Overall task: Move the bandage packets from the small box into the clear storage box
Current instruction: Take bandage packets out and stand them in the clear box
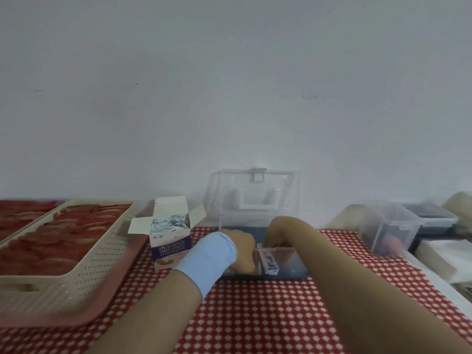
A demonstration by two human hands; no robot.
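Note:
The small white and purple box (169, 247) stands open on the checked cloth, full of white and blue bandage packets (169, 223). To its right the clear storage box (244, 222) has its lid (255, 194) raised against the wall. Both my hands are down inside it. My left hand (241, 247), with a light blue band on the wrist, curls its fingers against a small upright stack of bandage packets (269, 263) in the box. My right hand (277, 243) reaches in from the right behind that stack, and my forearm hides most of its fingers.
A cream perforated basket (84, 274) on a pink tray (76, 319) takes up the left side. At the right stand a small clear lidded container (390, 229) and a dark-lidded box (429, 213), with white things beside them. The wall is close behind.

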